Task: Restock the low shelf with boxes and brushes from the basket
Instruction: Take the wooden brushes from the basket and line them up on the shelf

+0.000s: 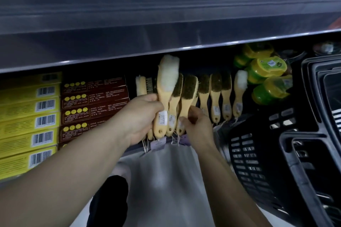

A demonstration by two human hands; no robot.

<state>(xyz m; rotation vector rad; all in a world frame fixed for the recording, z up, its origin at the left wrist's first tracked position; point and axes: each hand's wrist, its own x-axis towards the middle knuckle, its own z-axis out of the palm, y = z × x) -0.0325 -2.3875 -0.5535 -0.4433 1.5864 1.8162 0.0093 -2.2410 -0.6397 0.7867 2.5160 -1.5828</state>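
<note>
Several wooden-handled brushes lie side by side on the low shelf, handles toward me. My left hand (143, 118) grips the handle of a white-bristled brush (167, 86), raised a little above the row. Beside it, my right hand (196, 124) pinches the handle of a dark-bristled brush (188, 94). More dark brushes (215, 96) and another white brush (239, 90) lie to the right. Yellow boxes (29, 116) and brown boxes (92, 108) are stacked on the left of the shelf. The black basket (276, 162) stands at the right.
A grey metal upper shelf (166, 24) overhangs the low shelf closely. Green and yellow round containers (265, 77) are piled at the shelf's right end. A light floor (166, 190) and a dark shoe (110, 204) show below my arms.
</note>
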